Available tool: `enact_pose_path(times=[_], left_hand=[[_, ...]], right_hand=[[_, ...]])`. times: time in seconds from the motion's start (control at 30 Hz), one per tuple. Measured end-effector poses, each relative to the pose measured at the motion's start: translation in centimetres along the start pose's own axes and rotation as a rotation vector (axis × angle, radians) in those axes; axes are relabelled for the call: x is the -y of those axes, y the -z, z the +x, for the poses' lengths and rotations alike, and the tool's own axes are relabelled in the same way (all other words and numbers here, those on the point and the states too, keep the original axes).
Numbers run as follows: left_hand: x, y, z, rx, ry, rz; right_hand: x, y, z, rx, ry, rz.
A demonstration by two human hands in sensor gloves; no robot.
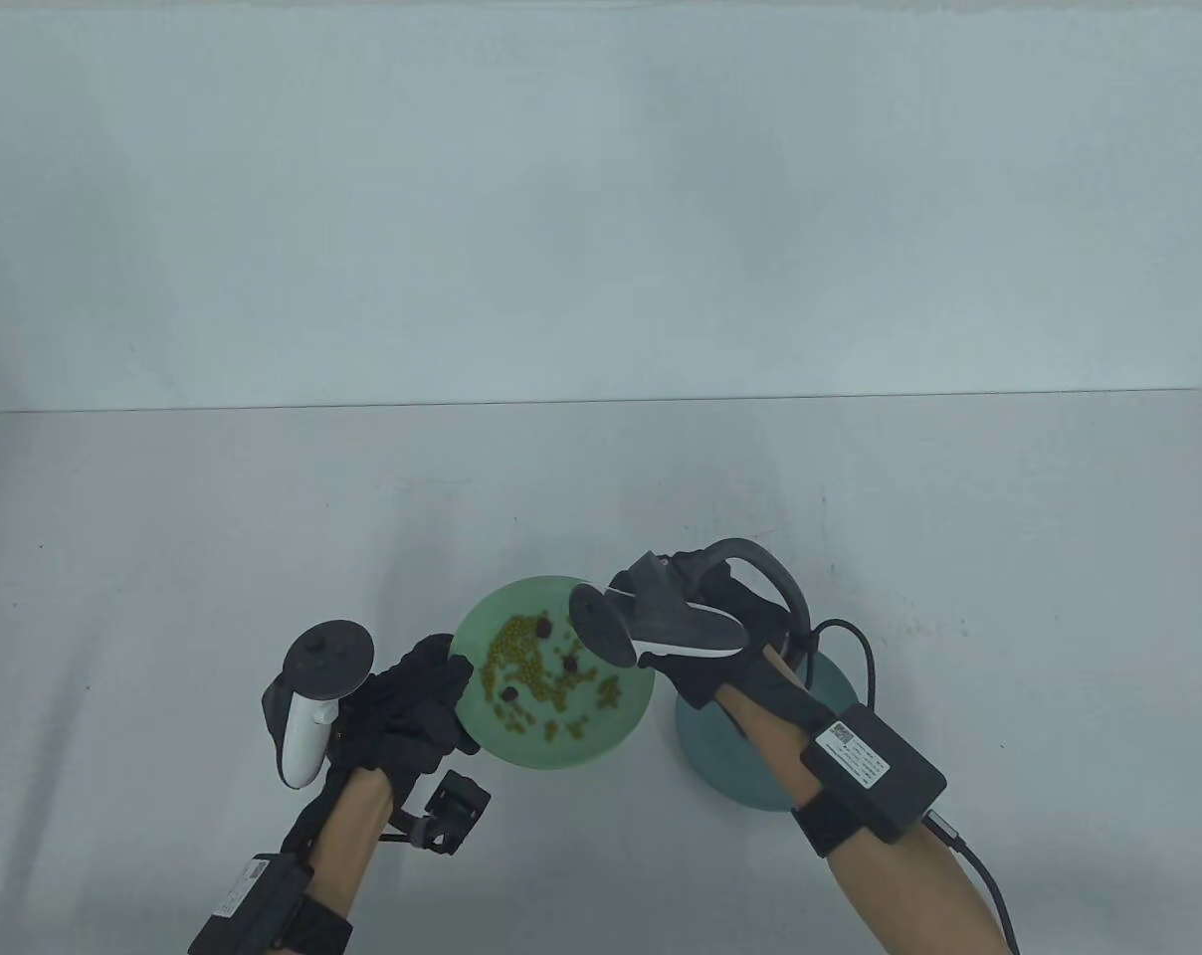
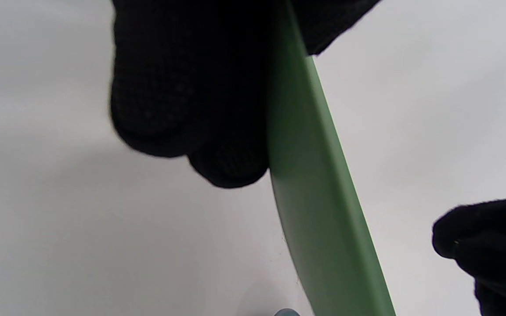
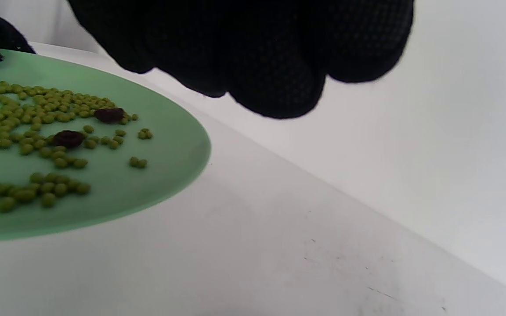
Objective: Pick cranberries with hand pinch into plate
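pale grey table [image 1: 263,517] carries the work: four or so dark cranberries [image 1: 540,629] lie unpicked among green peas on the green plate [image 1: 601,741], so most is left. left hand [image 1: 417,711] grips its rim; right hand [image 1: 705,637] hovers beside, fingers [image 3: 275,83] bunched, holding what i cannot tell; blue plate [image 1: 701,746] mostly hidden.

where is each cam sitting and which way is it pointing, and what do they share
Table view: sits above the table's near edge, looking down and forward at the green plate, blue plate, left hand and right hand, both forearms.
Left wrist view: low beside the left hand, facing along the green plate's rim; gloved fingers hold it.
Right wrist view: low under the right hand, facing across the table; fingers hang above.
Shared: all three show the green plate; table and right wrist views show the cranberries.
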State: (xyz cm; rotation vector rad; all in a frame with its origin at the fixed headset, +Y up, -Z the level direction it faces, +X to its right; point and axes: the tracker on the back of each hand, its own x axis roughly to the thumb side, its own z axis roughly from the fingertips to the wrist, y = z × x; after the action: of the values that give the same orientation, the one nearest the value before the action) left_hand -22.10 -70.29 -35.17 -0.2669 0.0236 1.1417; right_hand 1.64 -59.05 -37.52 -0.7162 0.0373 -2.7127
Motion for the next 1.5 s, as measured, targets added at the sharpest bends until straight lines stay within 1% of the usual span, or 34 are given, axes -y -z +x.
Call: enact_pose_path(times=[0.27, 0.47, 0.7, 0.83, 0.9, 1.0, 1.17, 1.27, 1.5], left_hand=[[0.0, 0.0, 0.0, 0.003, -0.004, 0.0], [0.0, 0.0, 0.0, 0.005, -0.003, -0.001], [0.0, 0.0, 0.0, 0.005, -0.005, 0.001], [-0.1, 0.0, 0.0, 0.005, -0.002, 0.003], [-0.1, 0.0, 0.0, 0.002, -0.003, 0.001], [-0.1, 0.0, 0.0, 0.002, -0.003, 0.003], [-0.1, 0.0, 0.0, 0.003, -0.005, 0.003], [-0.1, 0.0, 0.0, 0.005, -0.006, 0.003], [-0.1, 0.0, 0.0, 0.007, -0.009, 0.002]], right_hand=[[-1.2, 1.1, 2.3, 0.05, 0.024, 0.013], [-2.0, 1.4, 3.2, 0.073, 0.049, 0.029], [-2.5, 1.2, 3.7, 0.091, 0.053, 0.038], [-2.6, 1.2, 3.7, 0.111, 0.069, 0.055], [-2.4, 1.1, 3.6, 0.136, 0.132, 0.088], [-1.8, 1.1, 3.3, 0.119, 0.144, 0.049], [-1.7, 1.1, 3.4, 0.099, 0.097, 0.034], [-2.2, 1.3, 3.8, 0.097, 0.058, 0.046], [-2.7, 1.5, 4.1, 0.087, 0.031, 0.064]])
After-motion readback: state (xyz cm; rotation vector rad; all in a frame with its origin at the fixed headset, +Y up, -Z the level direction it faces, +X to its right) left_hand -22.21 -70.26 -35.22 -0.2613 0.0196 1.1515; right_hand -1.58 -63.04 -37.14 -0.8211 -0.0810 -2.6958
